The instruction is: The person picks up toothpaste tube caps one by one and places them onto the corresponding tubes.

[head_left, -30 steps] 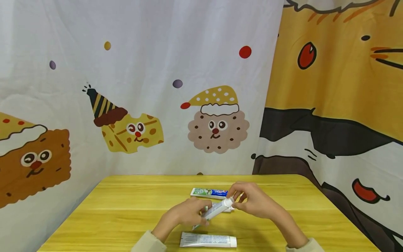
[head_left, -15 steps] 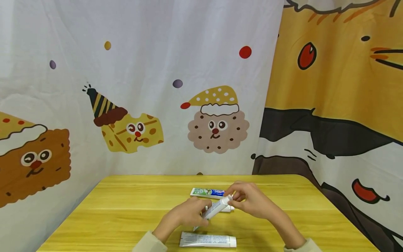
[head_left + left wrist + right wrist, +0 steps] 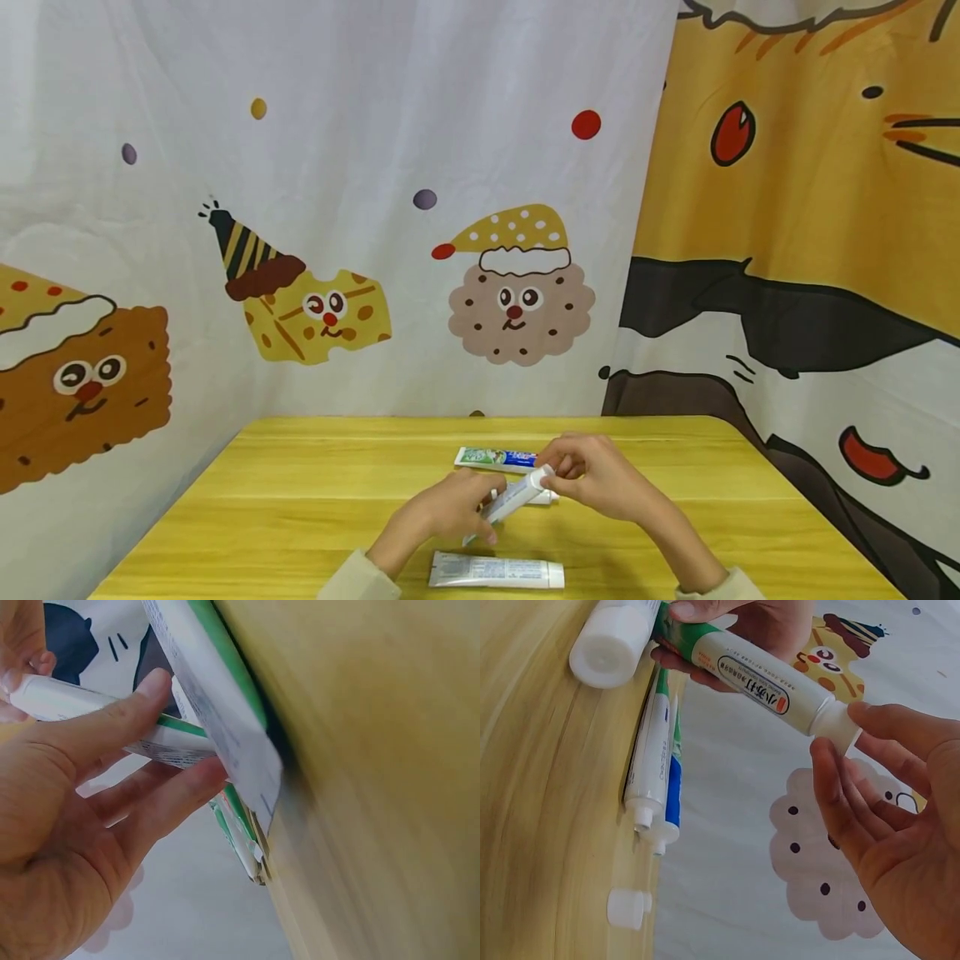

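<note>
A white and green toothpaste tube (image 3: 757, 675) is held tilted above the table, its cap end up and to the right. My left hand (image 3: 453, 505) grips its body, thumb on one side and fingers on the other in the left wrist view. At the other end, my right hand (image 3: 603, 482) pinches the white cap (image 3: 836, 727) between thumb and fingers. The cap sits on the tube's end. Nearer me lies another toothpaste tube (image 3: 495, 572), with its white cap (image 3: 604, 660) on.
Beyond the hands lie a green and blue toothpaste tube (image 3: 491, 458) and a mostly white tube (image 3: 649, 765), both with bare nozzles in the right wrist view. White loose caps (image 3: 628, 907) lie on the wooden table (image 3: 300, 500). A printed curtain (image 3: 420, 100) hangs behind.
My right hand has shifted slightly left, its fingers now closer round the cap. The held tube's cap end has moved a little left too. The tubes on the table have stayed put.
</note>
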`<control>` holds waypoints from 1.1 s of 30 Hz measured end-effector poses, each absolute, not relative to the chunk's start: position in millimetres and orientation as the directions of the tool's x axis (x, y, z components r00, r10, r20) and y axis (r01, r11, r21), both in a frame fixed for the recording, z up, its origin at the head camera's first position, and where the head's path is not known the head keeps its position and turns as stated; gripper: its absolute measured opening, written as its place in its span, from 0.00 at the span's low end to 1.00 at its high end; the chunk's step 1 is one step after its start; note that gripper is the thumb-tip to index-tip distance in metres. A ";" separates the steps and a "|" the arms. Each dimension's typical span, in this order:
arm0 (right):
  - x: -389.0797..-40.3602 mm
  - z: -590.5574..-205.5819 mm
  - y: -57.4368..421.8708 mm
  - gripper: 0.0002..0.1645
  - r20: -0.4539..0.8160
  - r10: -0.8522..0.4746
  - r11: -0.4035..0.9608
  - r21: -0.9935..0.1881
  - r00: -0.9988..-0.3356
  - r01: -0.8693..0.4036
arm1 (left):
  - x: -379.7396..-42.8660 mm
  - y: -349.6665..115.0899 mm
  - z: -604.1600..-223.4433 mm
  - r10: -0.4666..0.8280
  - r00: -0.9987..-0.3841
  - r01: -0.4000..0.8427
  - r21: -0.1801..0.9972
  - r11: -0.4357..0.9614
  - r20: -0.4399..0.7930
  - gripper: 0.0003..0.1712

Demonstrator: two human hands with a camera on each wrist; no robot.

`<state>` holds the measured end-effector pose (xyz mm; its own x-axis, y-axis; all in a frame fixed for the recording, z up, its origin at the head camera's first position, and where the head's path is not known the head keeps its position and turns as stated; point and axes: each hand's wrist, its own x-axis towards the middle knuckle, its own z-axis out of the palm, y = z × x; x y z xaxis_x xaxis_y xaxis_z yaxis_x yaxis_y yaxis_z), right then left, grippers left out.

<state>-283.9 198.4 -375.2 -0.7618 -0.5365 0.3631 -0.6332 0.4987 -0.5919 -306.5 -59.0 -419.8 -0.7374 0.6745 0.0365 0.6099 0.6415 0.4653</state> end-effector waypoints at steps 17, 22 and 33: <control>-285.3 -377.1 203.7 0.10 0.330 -0.526 0.648 -0.443 -0.784 -0.620 | -307.7 -59.5 -421.9 0.704 -0.708 0.650 0.430 0.627 0.044 0.21; -283.8 -376.2 202.8 0.17 0.331 -0.527 0.667 -0.410 -0.783 -0.622 | -306.7 -60.7 -422.0 0.710 -0.703 0.655 0.432 0.620 0.048 0.21; -282.5 -372.5 205.5 0.21 0.301 -0.489 0.708 -0.410 -0.819 -0.574 | -305.7 -60.6 -422.2 0.700 -0.712 0.644 0.440 0.625 0.048 0.21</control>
<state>-282.5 205.5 -372.5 -0.8186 -0.4892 0.3011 -0.5743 0.7083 -0.4104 -305.7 -60.6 -422.2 -0.7123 0.7002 0.0479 0.6443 0.6253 0.4403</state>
